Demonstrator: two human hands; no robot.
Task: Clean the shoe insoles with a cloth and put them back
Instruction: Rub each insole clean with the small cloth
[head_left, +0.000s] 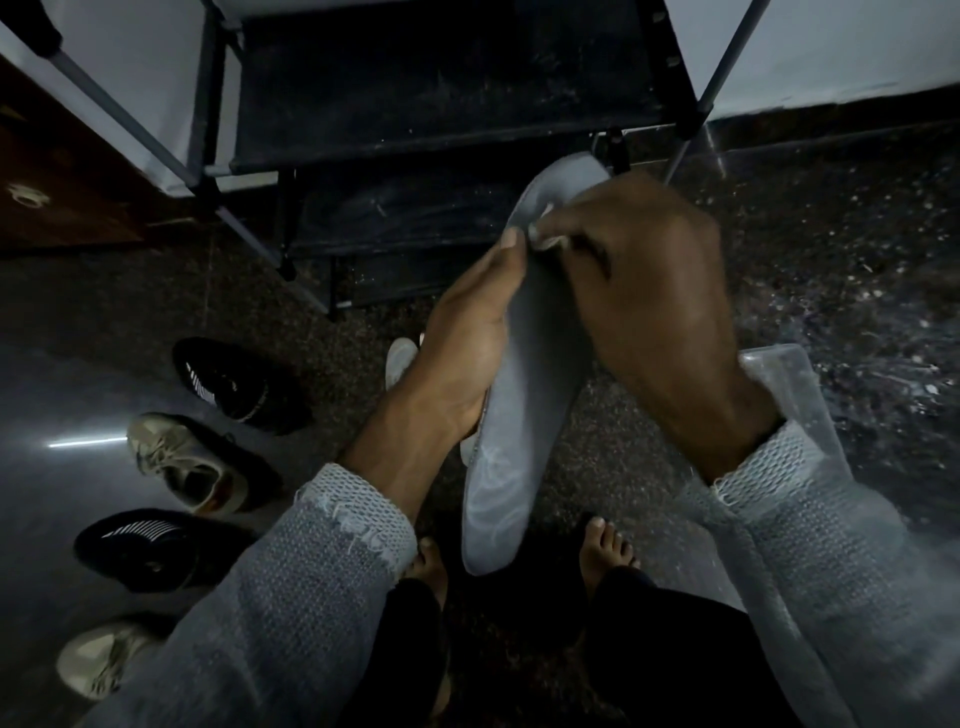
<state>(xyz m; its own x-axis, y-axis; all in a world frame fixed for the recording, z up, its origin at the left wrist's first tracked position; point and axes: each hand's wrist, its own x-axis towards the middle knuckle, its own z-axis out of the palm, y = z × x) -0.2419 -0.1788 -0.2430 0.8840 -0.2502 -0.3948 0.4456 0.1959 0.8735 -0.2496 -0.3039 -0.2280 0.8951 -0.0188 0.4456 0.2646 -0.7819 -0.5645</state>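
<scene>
A long grey insole (524, 415), smooth and matte with a rounded heel end nearest the viewer, is held up in the air between both hands, above two bare feet on the speckled stone floor (831, 260). The left hand (467, 332) cups its left edge from beneath, fingers curled round the rim and the thumb laid along the top. The right hand (639, 280) lies over the far half, fingers bent and pinching a small pale scrap of cloth (545, 239) against the insole's surface near the toe end; only a crumpled sliver of the cloth shows. Both sleeves are a loose, open-weave grey knit with frayed cuffs.

To the left on the floor lie four shoes: two black knit ones with white stripes (234, 384) and two beige lace-up ones (192, 462), set alternately. A pale shoe toe (400, 358) peeks from behind the left wrist. Farther off stands a dark, scuffed shelf rack (441, 104) with thin metal tubes. A clear plastic container (779, 364) sits at the right, behind the right forearm.
</scene>
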